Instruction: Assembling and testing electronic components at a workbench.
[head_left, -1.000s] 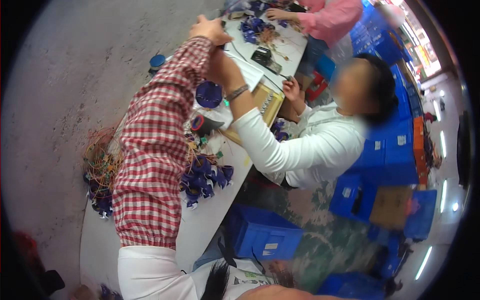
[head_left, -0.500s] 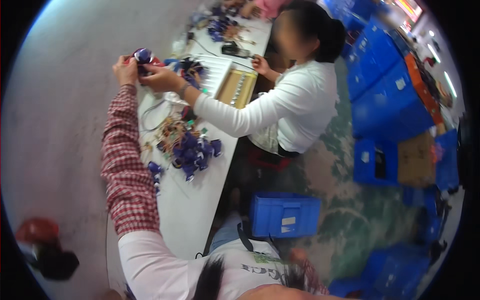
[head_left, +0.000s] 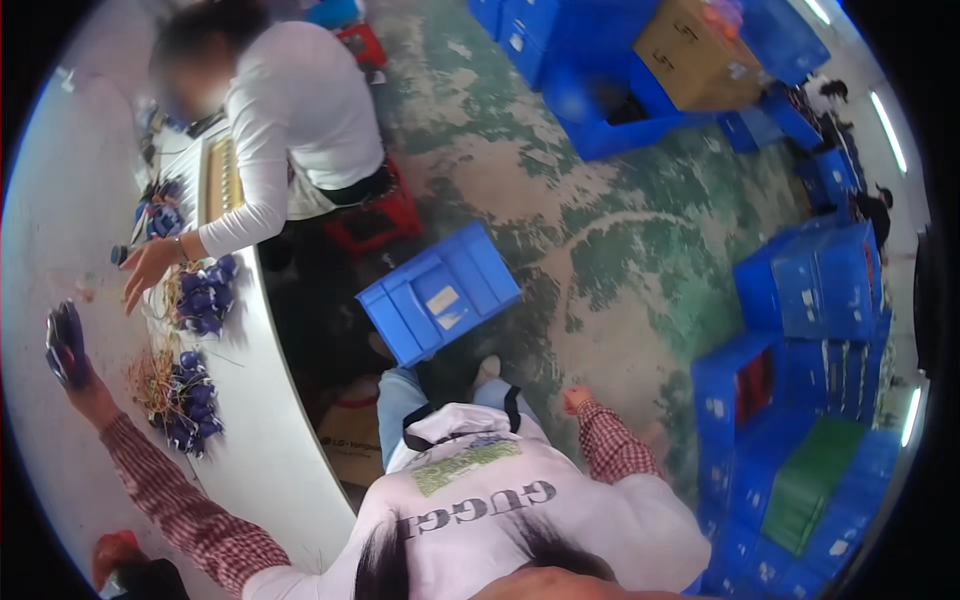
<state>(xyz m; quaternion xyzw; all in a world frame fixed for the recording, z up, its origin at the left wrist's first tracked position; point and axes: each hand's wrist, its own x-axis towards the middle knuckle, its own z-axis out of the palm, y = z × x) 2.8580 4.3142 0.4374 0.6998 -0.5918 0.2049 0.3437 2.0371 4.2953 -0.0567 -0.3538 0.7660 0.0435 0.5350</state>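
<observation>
My left hand [head_left: 92, 400] is stretched out over the far left, its fingers closed round a dark purple, rounded part [head_left: 66, 345] with a shiny surface. What kind of part it is does not show clearly. Below and beside that arm, a pile of purple parts with thin wires [head_left: 195, 405] lies on the white table [head_left: 255, 400]. Close by is a co-worker's hand [head_left: 150, 265], spread beside a second pile of purple wired parts [head_left: 205, 295]. My right hand [head_left: 575, 398] hangs over the floor at my right side, small in view, fingers curled in with nothing visible in them.
A blue crate [head_left: 440, 295] stands on the floor before my legs. The co-worker sits on a red stool [head_left: 385, 215] at the table. A cardboard box [head_left: 352, 440] is under the table. Stacked blue crates [head_left: 820, 280] line the right; a red and black object [head_left: 125, 565] is lower left.
My view has swung right. My left hand has drawn away from the co-worker's hands with the purple part in it. My right hand has come into clearer view.
</observation>
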